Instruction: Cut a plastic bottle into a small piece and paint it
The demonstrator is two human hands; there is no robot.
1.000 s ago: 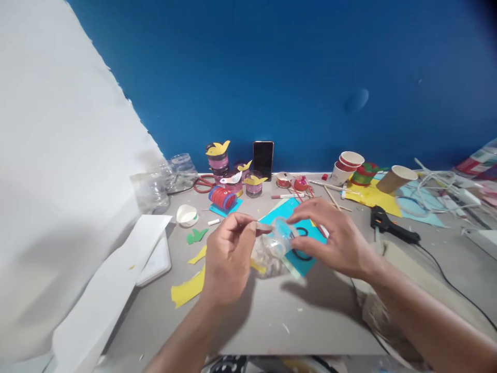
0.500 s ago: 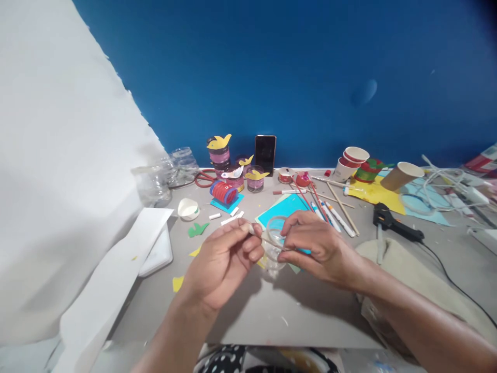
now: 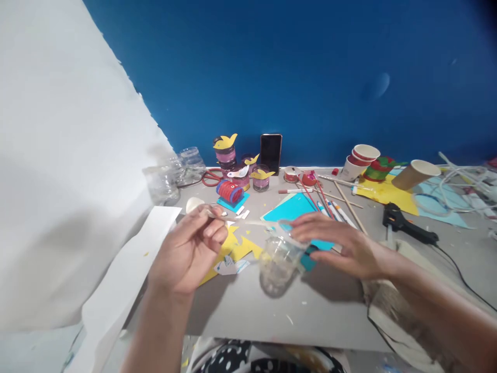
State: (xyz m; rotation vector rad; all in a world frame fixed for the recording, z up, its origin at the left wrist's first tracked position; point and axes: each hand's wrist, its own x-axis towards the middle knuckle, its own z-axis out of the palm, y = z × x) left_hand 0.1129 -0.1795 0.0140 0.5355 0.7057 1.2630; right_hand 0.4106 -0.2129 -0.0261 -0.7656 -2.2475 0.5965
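Observation:
My left hand [image 3: 190, 246] pinches one end of a thin pale strip [image 3: 248, 221], which stretches right toward the clear plastic cup. My right hand [image 3: 341, 243] is at the right side of this clear plastic cup [image 3: 277, 264], its fingers around the rim area; the cup is blurred and tilted above the table. Below and between the hands lie yellow paper scraps [image 3: 243, 246] and a white bird cutout [image 3: 229, 266]. Blue paper [image 3: 289, 205] lies just behind the cup.
A hot glue gun [image 3: 407, 225] lies at the right on a beige cloth. Markers, sticks, stacked paper cups [image 3: 359, 158] and cables stand or lie behind it. At the back are decorated cups [image 3: 262, 178] and an upright phone [image 3: 271, 153]. White paper [image 3: 128, 274] is at left.
My left hand has moved left, away from my right hand, and the pale strip now spans the gap. The clear cup and the yellow scraps show more fully. My right hand has shifted slightly right.

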